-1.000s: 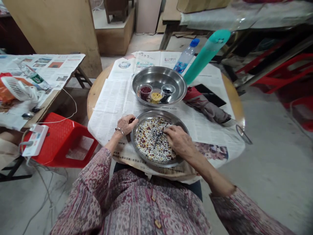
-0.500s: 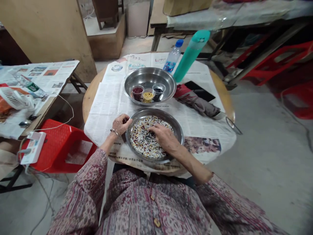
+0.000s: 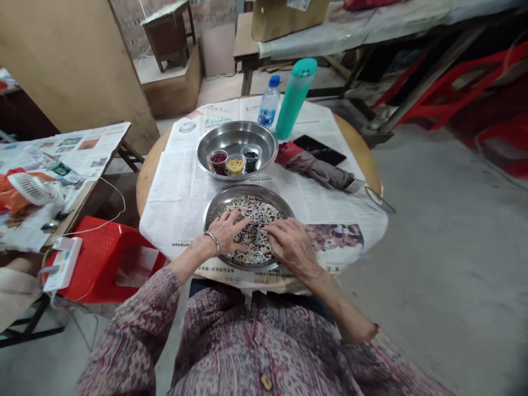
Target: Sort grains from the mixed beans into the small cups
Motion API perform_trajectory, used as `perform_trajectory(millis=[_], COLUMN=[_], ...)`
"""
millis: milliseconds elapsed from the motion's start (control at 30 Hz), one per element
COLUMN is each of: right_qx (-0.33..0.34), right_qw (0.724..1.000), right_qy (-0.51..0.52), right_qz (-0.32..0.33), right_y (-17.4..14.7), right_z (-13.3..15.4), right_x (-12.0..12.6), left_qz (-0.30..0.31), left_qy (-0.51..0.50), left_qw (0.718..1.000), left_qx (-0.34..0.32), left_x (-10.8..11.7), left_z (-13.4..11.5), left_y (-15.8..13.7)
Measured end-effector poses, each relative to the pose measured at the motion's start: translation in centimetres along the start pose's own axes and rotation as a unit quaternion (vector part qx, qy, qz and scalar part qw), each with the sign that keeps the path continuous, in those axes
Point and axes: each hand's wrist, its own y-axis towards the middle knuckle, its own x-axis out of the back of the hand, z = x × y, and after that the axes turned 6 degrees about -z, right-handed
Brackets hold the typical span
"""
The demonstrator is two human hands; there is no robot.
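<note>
A round steel pan (image 3: 214,199) near the table's front edge holds mixed white, yellow, dark red and black grains (image 3: 254,212). Over the left part of the grains, my left hand (image 3: 226,231) is open with its fingers spread. From the right side, my right hand (image 3: 291,245) reaches over the pan, its fingers slightly bent and apart, fingertips at the grains. I see nothing held in either hand. Behind stands a deeper steel basin (image 3: 237,132) with three clear cups: dark red beans (image 3: 218,160), yellow kernels (image 3: 235,166) and black beans (image 3: 250,159).
Newspaper covers the round table (image 3: 144,187). A water bottle (image 3: 269,103), a teal bottle (image 3: 295,99), a dark phone or tablet (image 3: 319,149) and a folded umbrella (image 3: 319,168) stand or lie behind right. A red stool (image 3: 94,258) with a power strip (image 3: 63,264) is left.
My left hand has left the pan's left rim and moved right over the grains, its fingers opening. My right hand has shifted from the pan's middle to its right side. The view has tilted slightly.
</note>
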Motion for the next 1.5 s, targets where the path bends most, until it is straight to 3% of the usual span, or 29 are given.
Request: perform_trajectory(millis=[200,367,533,700,833,933,1033,1200,1267,1333,1500], right_qx=[-0.069,-0.095,-0.111,-0.107,-0.09,-0.074,-0.06,-0.058,-0.065,-0.067,-0.069], right_qw=[0.989,0.974,0.972,0.974,0.973,0.969,0.965,0.961,0.959,0.96,0.956], right_qy=[0.062,0.105,0.122,0.108,0.107,0.11,0.114,0.124,0.13,0.137,0.163], right_qz=[-0.116,-0.178,-0.169,-0.169,-0.184,-0.206,-0.229,-0.242,-0.241,-0.236,-0.234], right_y=[-1.6,-1.8,-1.9,-2.0,-2.0,-1.9,-1.7,-1.6,-1.7,-1.8,-1.9], right_z=[0.2,-0.1,-0.5,-0.8,-1.0,-1.0,-0.8,-0.7,-0.7,-0.8,-1.0], right_x=[-1.3,-1.9,-1.8,-2.1,-2.4,-2.4,-2.3,-2.3,-2.4,-2.4,-2.3], left_qz=[0.015,0.01,0.004,-0.019,-0.04,-0.036,-0.036,-0.073,-0.082,-0.046,-0.014], left_qy=[-0.033,-0.155,-0.203,-0.096,-0.009,0.041,0.097,0.132,0.133,0.13,0.115], left_qw=[0.997,0.982,0.979,0.987,0.989,0.991,0.993,0.988,0.988,0.99,0.99], left_qx=[0.074,0.111,0.009,-0.124,-0.144,-0.124,-0.054,0.04,0.019,-0.032,-0.08], left_x=[-1.0,-0.8,-1.4,-2.4,-2.4,-1.7,-0.4,1.1,1.1,0.7,-0.9], left_z=[-1.5,-3.3,-5.0,-4.7,-3.2,-1.8,-0.4,0.1,-0.6,-1.8,-4.0], left_y=[2.5,2.6,2.6,4.4,6.2,6.9,6.1,1.9,0.1,-1.0,-0.9])
